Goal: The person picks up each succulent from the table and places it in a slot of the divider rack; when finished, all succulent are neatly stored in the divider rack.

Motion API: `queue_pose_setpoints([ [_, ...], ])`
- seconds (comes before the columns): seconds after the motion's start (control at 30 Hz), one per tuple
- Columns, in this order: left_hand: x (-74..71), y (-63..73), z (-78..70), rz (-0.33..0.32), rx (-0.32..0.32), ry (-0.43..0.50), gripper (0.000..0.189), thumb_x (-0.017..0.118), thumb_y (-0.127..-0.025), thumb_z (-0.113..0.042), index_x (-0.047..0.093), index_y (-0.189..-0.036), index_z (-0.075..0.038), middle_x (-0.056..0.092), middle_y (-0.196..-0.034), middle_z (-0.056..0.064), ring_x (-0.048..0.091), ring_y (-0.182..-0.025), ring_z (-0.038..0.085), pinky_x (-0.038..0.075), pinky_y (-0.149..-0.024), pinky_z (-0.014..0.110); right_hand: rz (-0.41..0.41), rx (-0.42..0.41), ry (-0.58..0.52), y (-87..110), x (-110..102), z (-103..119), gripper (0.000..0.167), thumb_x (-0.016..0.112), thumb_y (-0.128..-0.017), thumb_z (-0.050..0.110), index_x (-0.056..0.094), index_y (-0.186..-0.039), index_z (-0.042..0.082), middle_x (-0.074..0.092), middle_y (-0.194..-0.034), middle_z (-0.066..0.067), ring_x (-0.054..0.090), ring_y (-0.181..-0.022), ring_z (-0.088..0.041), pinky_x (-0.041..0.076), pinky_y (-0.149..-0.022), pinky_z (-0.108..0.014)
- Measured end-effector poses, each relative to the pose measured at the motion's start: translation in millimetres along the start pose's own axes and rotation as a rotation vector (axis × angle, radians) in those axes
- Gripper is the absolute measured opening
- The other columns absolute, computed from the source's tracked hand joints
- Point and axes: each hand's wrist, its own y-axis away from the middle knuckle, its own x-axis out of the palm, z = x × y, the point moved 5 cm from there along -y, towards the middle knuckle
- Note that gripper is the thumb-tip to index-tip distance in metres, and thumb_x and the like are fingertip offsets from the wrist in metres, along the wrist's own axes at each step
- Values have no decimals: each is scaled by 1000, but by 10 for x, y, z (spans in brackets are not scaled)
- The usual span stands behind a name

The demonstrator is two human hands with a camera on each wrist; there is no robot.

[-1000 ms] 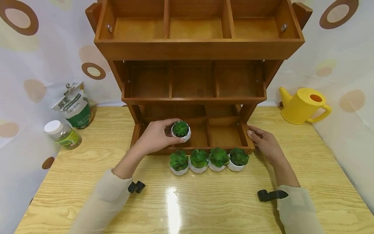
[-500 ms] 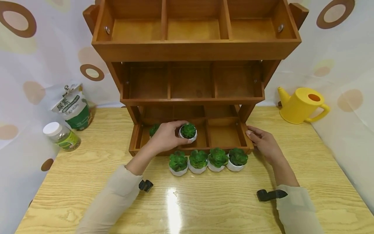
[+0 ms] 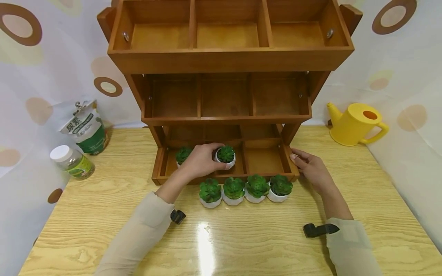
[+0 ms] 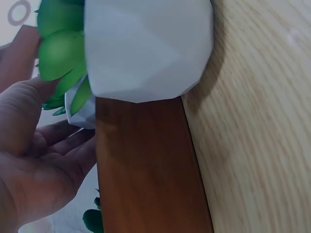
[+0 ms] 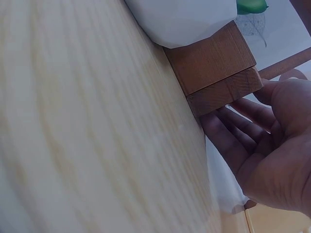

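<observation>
A small green succulent in a white faceted pot point(image 3: 226, 156) is pinched between the thumb and fingers of my left hand point(image 3: 200, 160). It is over the middle compartment of the wooden shelf's bottom tier point(image 3: 266, 177); whether the pot touches the floor there cannot be told. Another potted succulent point(image 3: 183, 155) stands in the left compartment, partly hidden by my left hand. My right hand point(image 3: 312, 168) rests against the right end of that tier, its fingers fairly straight along the outer wood in the right wrist view. Several potted succulents point(image 3: 233, 190) stand in a row before the tier.
The shelf's upper tier point(image 3: 231, 59) and middle tier point(image 3: 228, 119) rise above my hands. A lidded jar point(image 3: 73, 163) and a green-and-white bag point(image 3: 86, 130) are at the left on the table point(image 3: 255, 241). A yellow watering can point(image 3: 355, 124) stands at the right.
My left hand has moved right with the succulent, further into the middle compartment and slightly lower. The succulent in the left compartment has come into sight. My right hand keeps its place.
</observation>
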Motion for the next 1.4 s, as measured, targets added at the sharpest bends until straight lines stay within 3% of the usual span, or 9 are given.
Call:
queue_pose_setpoints([
  [0.17,57,-58,-13,12,17,-34,66,79,-88,-39,56,-144,-12,68,-132,7,69,-112,23,56,-95,41,-11,-4,29,-8,-6,11,66,46,-107,46,31,-160,9,43,-156,-23,62,-123,-15,54,-86,-13],
  [0.37,127,-105,-43,74,33,-73,66,75,-93,-32,49,-149,-9,63,-140,10,65,-121,26,53,-102,43,-17,-13,35,-21,-12,27,66,46,-107,45,32,-159,7,45,-155,-24,64,-113,-4,54,-85,-13],
  [0.53,174,-134,-46,98,32,-92,66,74,-94,-31,48,-150,-9,61,-143,11,64,-124,27,53,-103,43,-13,-8,21,-17,-7,32,64,45,-108,43,31,-160,8,44,-155,-24,64,-116,-8,54,-85,-14],
  [0.7,203,-153,-41,110,34,-100,66,73,-95,-32,47,-151,-9,62,-142,11,64,-122,27,53,-102,43,-8,-5,15,-15,-7,32,64,45,-108,43,30,-160,10,44,-155,-24,64,-112,-3,55,-85,-14],
  [0.97,208,-176,-33,123,-11,-106,69,72,-95,-36,46,-152,-9,73,-118,10,71,-99,24,56,-95,42,-11,-5,20,1,-18,41,67,45,-107,46,30,-160,8,44,-155,-25,62,-100,8,55,-84,-13],
  [1.03,208,-176,-39,124,-15,-109,69,72,-95,-35,45,-153,-10,72,-121,10,70,-99,23,56,-96,43,-11,0,20,8,-18,38,68,46,-106,47,30,-160,8,45,-155,-24,62,-100,8,55,-84,-14],
  [1.2,223,-180,-38,141,-24,-110,71,72,-95,-35,42,-155,-11,74,-102,12,69,-80,23,55,-97,43,-10,13,17,11,-13,20,68,46,-106,47,30,-160,9,44,-155,-24,63,-102,6,55,-84,-14],
  [1.27,230,-184,-31,142,-29,-111,72,72,-95,-35,41,-156,-11,74,-108,13,71,-87,25,54,-99,43,-8,16,13,11,-11,12,68,45,-106,47,30,-160,9,43,-156,-24,63,-102,6,55,-84,-14],
  [1.4,228,-176,-16,124,-31,-118,73,73,-95,-35,41,-156,-12,64,-139,13,66,-119,30,52,-103,44,-6,10,-2,12,-2,5,67,46,-107,46,30,-160,9,43,-156,-25,63,-101,8,55,-84,-14],
])
